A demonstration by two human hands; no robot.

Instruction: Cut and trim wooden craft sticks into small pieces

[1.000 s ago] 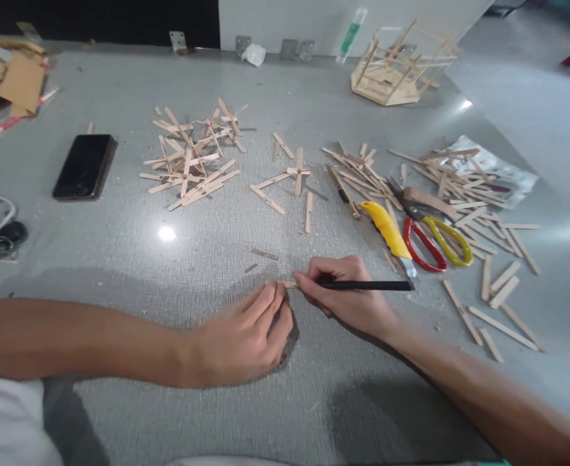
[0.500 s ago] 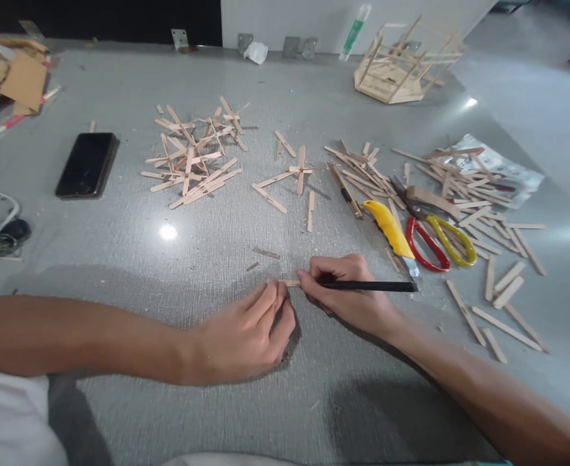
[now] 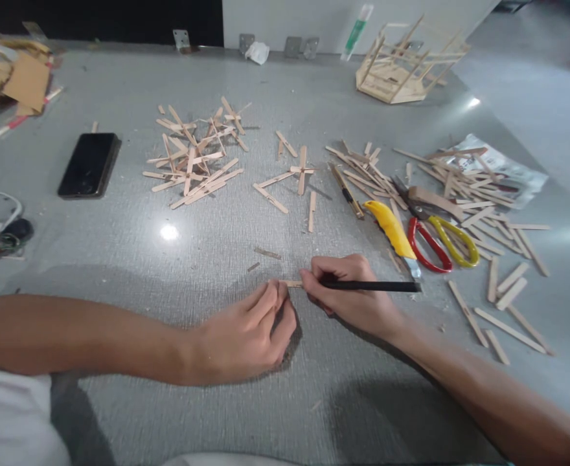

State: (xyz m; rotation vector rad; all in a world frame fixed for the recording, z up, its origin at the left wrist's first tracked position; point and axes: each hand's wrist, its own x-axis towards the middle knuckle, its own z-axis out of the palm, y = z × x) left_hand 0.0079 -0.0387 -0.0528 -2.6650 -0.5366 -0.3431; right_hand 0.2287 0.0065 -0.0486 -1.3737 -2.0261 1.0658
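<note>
My left hand [image 3: 253, 330] rests on the grey table with its fingers closed on a small wooden stick [image 3: 293, 283]. Only a short piece of that stick shows between my two hands. A black pencil [image 3: 370, 285] is gripped in my right hand [image 3: 346, 288], its shaft pointing right. The pencil's tip is hidden behind my right fingers, close to the stick. Just above my hands lie two thin wood slivers [image 3: 267, 253]. To the right of my right hand are a yellow-handled cutter [image 3: 389, 228] and scissors with red and yellow handles [image 3: 431, 243].
Piles of wooden sticks lie at the centre left [image 3: 192, 158] and at the right [image 3: 484, 188]. A phone [image 3: 89, 165] is on the left, with cables [image 3: 3, 223] nearer the edge. At the back right stands a stick frame [image 3: 401, 68]. A brass-coloured cutter [image 3: 347, 191] lies centre right.
The whole view has shifted very slightly. Both hands hold the same pose on the stick and the pencil, and no object has visibly moved on the table.
</note>
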